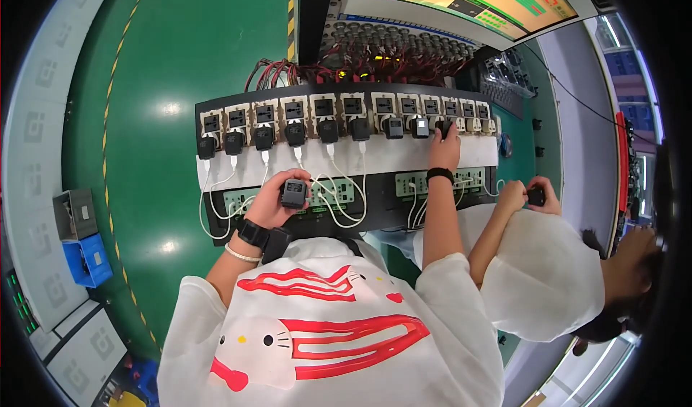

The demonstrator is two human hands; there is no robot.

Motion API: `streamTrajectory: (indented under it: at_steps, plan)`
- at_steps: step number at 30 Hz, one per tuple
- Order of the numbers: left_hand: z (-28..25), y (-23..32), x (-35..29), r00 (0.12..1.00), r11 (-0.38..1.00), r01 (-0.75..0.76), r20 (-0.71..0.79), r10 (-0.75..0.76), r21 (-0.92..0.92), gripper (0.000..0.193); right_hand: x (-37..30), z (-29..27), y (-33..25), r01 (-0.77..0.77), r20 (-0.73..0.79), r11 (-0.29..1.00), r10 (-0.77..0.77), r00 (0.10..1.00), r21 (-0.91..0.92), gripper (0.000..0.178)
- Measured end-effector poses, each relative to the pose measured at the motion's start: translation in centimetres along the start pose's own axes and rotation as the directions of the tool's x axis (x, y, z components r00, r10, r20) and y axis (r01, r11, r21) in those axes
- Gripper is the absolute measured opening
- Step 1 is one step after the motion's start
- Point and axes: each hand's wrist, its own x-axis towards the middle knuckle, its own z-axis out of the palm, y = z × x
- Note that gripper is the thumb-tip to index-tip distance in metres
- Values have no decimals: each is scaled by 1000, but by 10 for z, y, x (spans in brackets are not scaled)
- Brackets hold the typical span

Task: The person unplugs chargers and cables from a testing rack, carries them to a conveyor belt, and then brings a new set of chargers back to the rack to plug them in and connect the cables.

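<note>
My left hand (269, 199) is closed round a black power adapter (293, 193), its flat printed face turned up, in front of the bench's left half. My right arm reaches forward, and my right hand (446, 150) pinches another dark adapter (443, 127) at the row of sockets. Whether its pins are fully in the socket is hidden by my fingers. Left of that hand, two adapters without cables, one of them (393, 127), sit in sockets. Further left, several black adapters (264, 136) are plugged in with white cables (331, 153) hanging from them.
A co-worker (540, 270) at my right holds a small black object (535, 196) in both hands. Green circuit boards (336, 193) with white cables lie along the bench's near side. Red wiring (346, 65) and a lit screen (476, 3) stand behind. A blue bin (88, 261) is far left.
</note>
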Motion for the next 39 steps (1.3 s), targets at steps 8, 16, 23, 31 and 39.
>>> streamTrajectory:
  at_steps: [8, 16, 23, 31, 39]
  plan:
    - [-3, -5, 5, 998, 991, -26, 46, 32, -129, 35, 2, -20, -18, 60, 67, 998, -60, 996, 5, 65]
    - [11, -21, 9, 988, 956, -133, -42, 149, 261, 23, -178, -66, -112, -84, 570, 663, -563, 598, 744, 52]
    - [20, -21, 5, 984, 958, -142, -71, 165, 248, 30, -144, -51, -105, -125, 539, 686, -431, 724, 717, 51]
    - [11, -22, 1, 987, 911, -88, -86, 133, 402, 19, 42, -36, 44, 18, -246, 776, 178, 953, 631, 50]
    - [15, -24, -3, 988, 906, -43, -117, 102, 422, 17, 55, -11, 42, -37, -34, 997, 39, 999, 72, 50]
